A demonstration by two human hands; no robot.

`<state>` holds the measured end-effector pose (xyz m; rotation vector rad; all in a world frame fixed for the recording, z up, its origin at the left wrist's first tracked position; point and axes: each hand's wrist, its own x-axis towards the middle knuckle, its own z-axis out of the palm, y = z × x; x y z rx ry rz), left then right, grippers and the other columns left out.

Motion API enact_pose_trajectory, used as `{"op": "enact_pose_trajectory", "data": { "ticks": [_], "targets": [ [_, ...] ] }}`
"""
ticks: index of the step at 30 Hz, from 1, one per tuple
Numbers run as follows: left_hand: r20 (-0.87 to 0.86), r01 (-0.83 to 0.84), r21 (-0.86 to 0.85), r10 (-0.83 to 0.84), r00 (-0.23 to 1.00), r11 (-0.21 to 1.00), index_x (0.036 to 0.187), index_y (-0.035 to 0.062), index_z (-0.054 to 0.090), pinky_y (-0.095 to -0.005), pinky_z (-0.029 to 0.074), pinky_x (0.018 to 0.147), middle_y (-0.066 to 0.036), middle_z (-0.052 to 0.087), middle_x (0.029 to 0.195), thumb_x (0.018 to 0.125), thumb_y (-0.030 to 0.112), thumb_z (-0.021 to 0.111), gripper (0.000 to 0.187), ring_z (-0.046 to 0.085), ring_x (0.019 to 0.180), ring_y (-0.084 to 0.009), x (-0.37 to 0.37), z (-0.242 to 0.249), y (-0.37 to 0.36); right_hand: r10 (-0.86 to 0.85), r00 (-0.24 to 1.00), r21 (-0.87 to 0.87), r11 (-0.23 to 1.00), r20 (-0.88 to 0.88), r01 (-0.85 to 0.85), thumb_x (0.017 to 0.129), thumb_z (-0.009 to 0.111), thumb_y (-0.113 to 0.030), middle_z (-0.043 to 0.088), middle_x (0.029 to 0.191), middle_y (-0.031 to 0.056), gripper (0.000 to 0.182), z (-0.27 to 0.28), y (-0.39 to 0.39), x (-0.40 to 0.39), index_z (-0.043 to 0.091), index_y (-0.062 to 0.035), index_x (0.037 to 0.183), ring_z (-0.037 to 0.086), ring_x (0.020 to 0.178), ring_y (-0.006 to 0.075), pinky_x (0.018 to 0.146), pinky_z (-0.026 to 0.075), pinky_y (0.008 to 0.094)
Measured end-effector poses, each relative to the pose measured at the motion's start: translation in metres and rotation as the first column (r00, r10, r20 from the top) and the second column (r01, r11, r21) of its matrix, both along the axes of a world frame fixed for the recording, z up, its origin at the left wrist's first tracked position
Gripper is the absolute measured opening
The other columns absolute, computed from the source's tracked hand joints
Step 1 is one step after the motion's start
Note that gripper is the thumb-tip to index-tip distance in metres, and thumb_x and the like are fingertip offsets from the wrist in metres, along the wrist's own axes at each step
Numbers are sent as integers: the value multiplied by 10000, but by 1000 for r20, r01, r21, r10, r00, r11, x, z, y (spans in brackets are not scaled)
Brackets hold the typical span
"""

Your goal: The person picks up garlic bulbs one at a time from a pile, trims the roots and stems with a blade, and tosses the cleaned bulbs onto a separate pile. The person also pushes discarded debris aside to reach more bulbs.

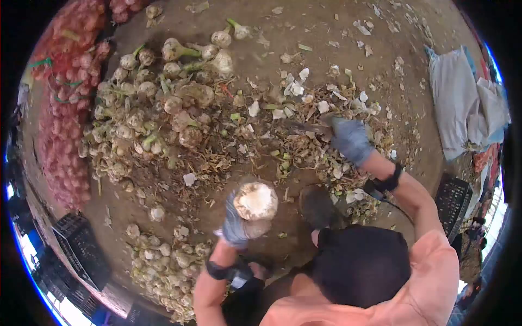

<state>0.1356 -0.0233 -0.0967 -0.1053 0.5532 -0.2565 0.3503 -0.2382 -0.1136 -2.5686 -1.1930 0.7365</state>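
Note:
My left hand point(235, 224), in a grey glove, is closed around a large garlic bulb point(255, 201). The bulb's broad, pale face points up toward the camera. Over the litter of trimmings to the right, my right hand point(352, 142), also gloved, is closed on a knife point(311, 128) whose dark blade extends leftward. The knife blends with the scraps beneath, so its exact outline is hard to make out. Ahead and to the left of my hands lies a heap of untrimmed garlic bulbs point(136, 117) with stems. Another pile of garlic point(163, 261) sits left of my left forearm.
Red mesh sacks of garlic point(62, 130) line the left side. Black crates stand at lower left point(81, 250) and right point(454, 204). White sacks point(454, 100) lie at upper right. Peelings and stem pieces point(293, 146) cover the dirt floor in the middle.

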Motion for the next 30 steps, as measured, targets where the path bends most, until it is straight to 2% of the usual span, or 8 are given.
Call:
{"op": "enact_pose_trajectory", "data": {
  "ticks": [1, 2, 3, 8, 10, 20, 26, 30],
  "targets": [
    [36, 66, -184, -60, 998, 981, 1087, 42, 502, -355, 483, 834, -89, 587, 1025, 735, 198, 696, 431, 565, 976, -211, 7, -2, 10, -38, 999, -3, 999, 36, 38, 786, 541, -184, 624, 786, 155, 255, 22, 0, 2, 592, -71, 1009, 616, 718, 291, 587, 487, 379],
    [34, 178, 509, -226, 973, 842, 1102, 39, 481, -345, 486, 832, -91, 573, 1049, 701, 176, 730, 492, 560, 979, -200, 6, 8, 8, -86, 994, -4, 996, 60, 87, 798, 547, -212, 628, 822, 162, 240, 35, 0, -5, 602, -77, 989, 617, 755, 303, 617, 493, 382],
    [-75, 182, 948, -370, 926, 263, 1116, 36, 459, -335, 488, 829, -93, 558, 1073, 666, 155, 764, 556, 554, 982, -188, 12, 14, 9, -89, 994, 2, 996, 67, 89, 798, 547, -212, 628, 822, 162, 240, 37, 6, -12, 602, -77, 989, 617, 755, 303, 617, 493, 382],
    [-60, 55, 998, -424, 903, -25, 1070, 63, 505, -315, 495, 748, -65, 585, 953, 626, 210, 800, 553, 593, 852, -193, 20, 15, -2, -86, 954, 44, 994, -288, 103, 829, 527, -287, 619, 819, 198, 296, 6, 28, -34, 584, -59, 1008, 605, 770, 341, 672, 479, 418],
    [-301, -86, 835, -582, 755, -544, 917, 64, 575, -346, 491, 663, -79, 589, 797, 641, 290, 770, 407, 597, 730, -252, 26, 15, 1, -32, 935, 75, 995, -352, 62, 830, 521, -293, 617, 811, 203, 306, 7, 44, -39, 579, -51, 1009, 605, 766, 342, 669, 479, 419],
    [-435, -267, 589, -578, 690, -763, 832, 124, 588, -393, 466, 615, -93, 598, 788, 699, 267, 680, 216, 568, 694, -301, 3, 50, 41, 76, 937, -155, 979, -340, -135, 807, 533, -319, 599, 793, 252, 405, -27, 28, -3, 546, -24, 1084, 579, 758, 379, 703, 466, 433],
    [-788, 210, 206, -290, -543, -956, 1083, 125, 595, -380, 430, 857, -122, 625, 1018, 674, 555, 626, 594, 555, 1009, -298, -99, 92, 125, -302, 950, 154, 938, -76, 310, 780, 572, -305, 586, 884, 269, 410, 5, 117, 79, 542, -3, 1057, 571, 870, 384, 774, 449, 434],
    [-889, 371, 400, -453, -64, -838, 1145, 132, 536, -403, 466, 755, -160, 615, 963, 738, 523, 576, 566, 580, 908, -333, -51, 117, 108, -309, 951, 198, 933, 22, 299, 769, 593, -293, 580, 940, 256, 418, -9, 185, 141, 532, -2, 1062, 555, 919, 385, 792, 443, 432]
  ]
}}
